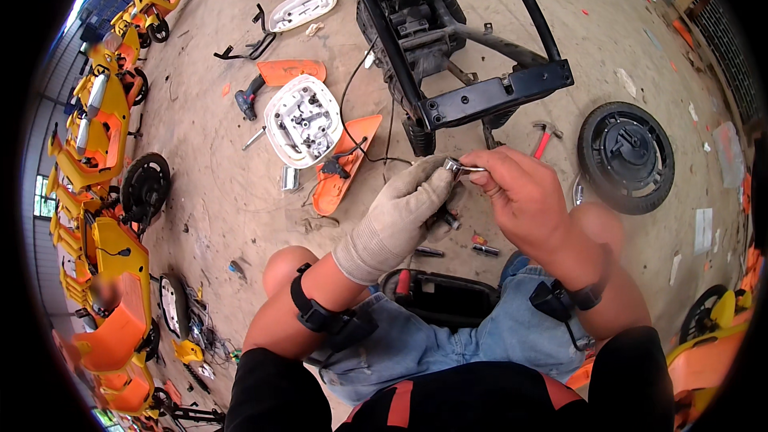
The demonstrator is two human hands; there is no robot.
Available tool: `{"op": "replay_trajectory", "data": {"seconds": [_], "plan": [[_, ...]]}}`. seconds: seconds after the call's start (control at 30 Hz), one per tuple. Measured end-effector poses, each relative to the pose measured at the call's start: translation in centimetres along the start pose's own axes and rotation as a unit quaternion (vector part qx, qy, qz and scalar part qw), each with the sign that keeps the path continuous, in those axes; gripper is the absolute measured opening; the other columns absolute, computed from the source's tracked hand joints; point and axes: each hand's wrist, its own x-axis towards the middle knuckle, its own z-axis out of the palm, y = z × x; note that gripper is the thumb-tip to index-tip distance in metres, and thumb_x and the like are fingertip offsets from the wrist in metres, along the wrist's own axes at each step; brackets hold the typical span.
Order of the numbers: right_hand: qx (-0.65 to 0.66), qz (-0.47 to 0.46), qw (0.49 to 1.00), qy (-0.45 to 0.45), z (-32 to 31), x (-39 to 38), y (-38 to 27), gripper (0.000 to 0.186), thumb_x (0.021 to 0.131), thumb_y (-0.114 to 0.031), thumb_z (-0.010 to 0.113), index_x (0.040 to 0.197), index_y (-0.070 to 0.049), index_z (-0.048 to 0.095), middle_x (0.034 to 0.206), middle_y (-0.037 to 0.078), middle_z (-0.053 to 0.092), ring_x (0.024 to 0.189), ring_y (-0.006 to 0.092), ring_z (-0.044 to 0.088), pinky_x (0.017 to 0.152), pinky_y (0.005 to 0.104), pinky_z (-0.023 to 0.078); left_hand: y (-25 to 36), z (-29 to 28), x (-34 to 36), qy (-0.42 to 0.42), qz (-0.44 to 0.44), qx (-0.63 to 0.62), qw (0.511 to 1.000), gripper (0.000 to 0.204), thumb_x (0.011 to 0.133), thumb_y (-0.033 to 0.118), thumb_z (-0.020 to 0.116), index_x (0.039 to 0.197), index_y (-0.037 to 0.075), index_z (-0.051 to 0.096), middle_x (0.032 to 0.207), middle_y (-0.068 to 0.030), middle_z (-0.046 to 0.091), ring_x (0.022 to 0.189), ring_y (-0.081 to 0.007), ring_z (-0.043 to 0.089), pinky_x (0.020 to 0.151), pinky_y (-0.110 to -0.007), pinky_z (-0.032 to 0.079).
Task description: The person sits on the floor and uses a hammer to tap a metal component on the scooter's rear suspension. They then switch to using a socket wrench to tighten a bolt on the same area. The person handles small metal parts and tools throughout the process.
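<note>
My left hand [404, 212], in a pale knitted glove, grips a small shiny cylindrical metal part [452, 166] near the centre of the head view. My bare right hand [524, 204] is closed, pinching a thin silver metal piece [473, 168] that meets that part. What exactly these pieces are is too small to tell. Below them on the floor lie a dark fitting [446, 216] and dark metal cylinders [486, 250]. A hammer with a red handle [542, 141] lies beyond my right hand. Between my knees is an open black container [440, 304] with a red handle in it.
A black vehicle frame [496, 100] stands ahead. A wheel [624, 158] lies at right. A white plastic housing [302, 120], orange panels [348, 164] and a drill [248, 100] lie front left. Rows of yellow-orange scooters [104, 240] line the left; more stand at lower right.
</note>
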Motion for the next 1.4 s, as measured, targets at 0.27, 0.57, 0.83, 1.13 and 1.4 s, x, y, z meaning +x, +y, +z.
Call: {"op": "replay_trajectory", "data": {"seconds": [0.27, 0.57, 0.83, 1.13, 1.4], "plan": [[0.059, 0.032, 0.997, -0.031, -0.1, -0.4, 0.1, 0.034, 0.070, 0.014, 0.058, 0.099, -0.001, 0.063, 0.079, 0.013, 0.064, 0.072, 0.0283, 0.066, 0.062, 0.0362, 0.053, -0.5, 0.2, 0.0, -0.036, 0.000, 0.118, 0.992, 0.030, 0.104, 0.030, 0.045, 0.114, 0.002, 0.052, 0.078, 0.0022, 0.047, 0.069, -0.0056, 0.045, 0.061, -0.023, 0.040], [0.031, -0.039, 0.997, -0.066, -1.0, -0.8, -0.5, 0.041, 0.063, 0.015, 0.059, 0.100, -0.002, 0.063, 0.080, 0.012, 0.063, 0.073, 0.0301, 0.065, 0.062, 0.0370, 0.053, -1.0, 0.6, -1.5, -0.066, 0.056, 0.271, 0.959, 0.034, 0.099, 0.017, 0.053, 0.126, -0.001, 0.040, 0.088, -0.0063, 0.056, 0.081, -0.0109, 0.056, 0.072, -0.028, 0.048], [0.109, -0.007, 0.991, -0.073, -0.8, -1.1, -0.2, 0.052, 0.061, 0.020, 0.053, 0.106, -0.001, 0.065, 0.080, 0.013, 0.062, 0.070, 0.0268, 0.065, 0.060, 0.0339, 0.053, -1.1, 1.1, -1.4, -0.015, 0.053, 0.328, 0.943, 0.041, 0.097, 0.014, 0.057, 0.127, -0.003, 0.036, 0.079, -0.0031, 0.054, 0.072, -0.0064, 0.053, 0.064, -0.025, 0.046], [0.096, -0.111, 0.986, -0.076, -1.1, -0.2, 0.2, 0.055, 0.059, 0.019, 0.053, 0.108, -0.001, 0.066, 0.076, 0.011, 0.061, 0.063, 0.0263, 0.060, 0.053, 0.0340, 0.048, -1.1, 0.1, -1.5, -0.053, 0.105, 0.362, 0.925, 0.041, 0.096, 0.013, 0.057, 0.127, -0.003, 0.037, 0.091, -0.0086, 0.060, 0.082, -0.0113, 0.059, 0.072, -0.028, 0.049], [0.038, -0.151, 0.987, -0.032, -0.2, -1.0, -0.1, 0.050, 0.059, 0.015, 0.058, 0.106, 0.001, 0.064, 0.075, 0.011, 0.061, 0.063, 0.0275, 0.059, 0.053, 0.0357, 0.047, 0.4, 1.3, -2.4, -0.035, 0.037, 0.435, 0.899, 0.041, 0.094, 0.016, 0.059, 0.122, -0.005, 0.038, 0.082, -0.0152, 0.063, 0.079, -0.0291, 0.068, 0.069, -0.037, 0.052]]}}
